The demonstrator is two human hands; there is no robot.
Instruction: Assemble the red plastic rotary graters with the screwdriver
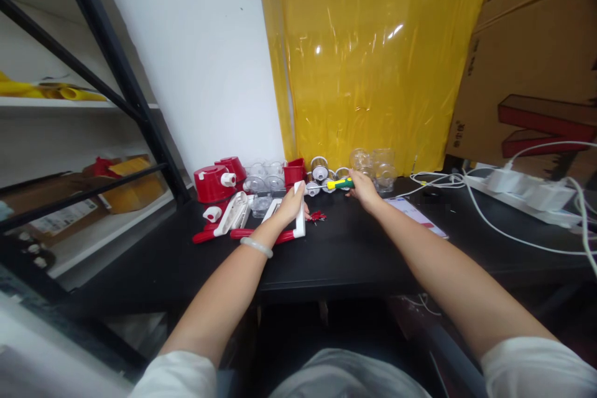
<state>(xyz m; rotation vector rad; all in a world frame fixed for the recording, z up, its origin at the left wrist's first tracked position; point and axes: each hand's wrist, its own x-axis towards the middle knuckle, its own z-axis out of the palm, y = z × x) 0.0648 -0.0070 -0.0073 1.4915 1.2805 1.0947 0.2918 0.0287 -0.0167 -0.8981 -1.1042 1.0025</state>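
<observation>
My left hand (291, 206) is closed around a white plastic handle piece (300, 217) with a red grip (285, 236) at its lower end. In my right hand (365, 191) is a screwdriver (340, 184) with a green and yellow handle. Its shaft points left, and the tip meets the white piece near my left fingers; the exact contact is too small to make out. Small red parts (317, 216) lie in a little heap on the table between my hands. Left of my left hand rests another white and red handle piece (233, 214).
Red housings (212, 183), clear plastic cups (265, 177), a red hopper-like part (295, 172) and metal drums (319, 168) stand along the back of the black table (326, 261). Rightward are a phone (415, 214), white cables and a power strip (527, 193). A shelf rack (135, 99) is at left.
</observation>
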